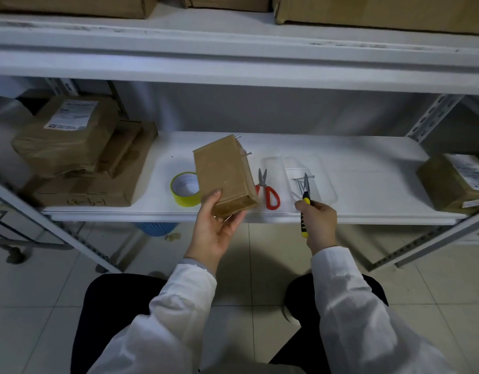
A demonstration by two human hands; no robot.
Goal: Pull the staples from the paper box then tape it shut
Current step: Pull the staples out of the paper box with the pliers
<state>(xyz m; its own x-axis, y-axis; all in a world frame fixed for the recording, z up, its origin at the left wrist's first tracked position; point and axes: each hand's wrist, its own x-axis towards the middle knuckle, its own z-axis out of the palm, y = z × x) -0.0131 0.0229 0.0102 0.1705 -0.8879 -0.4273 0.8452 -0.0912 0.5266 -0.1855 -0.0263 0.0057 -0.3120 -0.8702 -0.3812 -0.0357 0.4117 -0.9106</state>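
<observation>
Left grip (216, 228) wrapped round the lower corner of the tilted cardboard box (225, 174), above the shelf (368, 163) edge, right grip (320, 218) at its 3 o'clock clasping pliers (305, 190), tips over a clear tray (328, 184), tape roll (185, 188) at the box's 9 o'clock

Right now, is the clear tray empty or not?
Not empty. A few loose nails lie in the clear tray; the pliers in the right hand point into it.
</observation>
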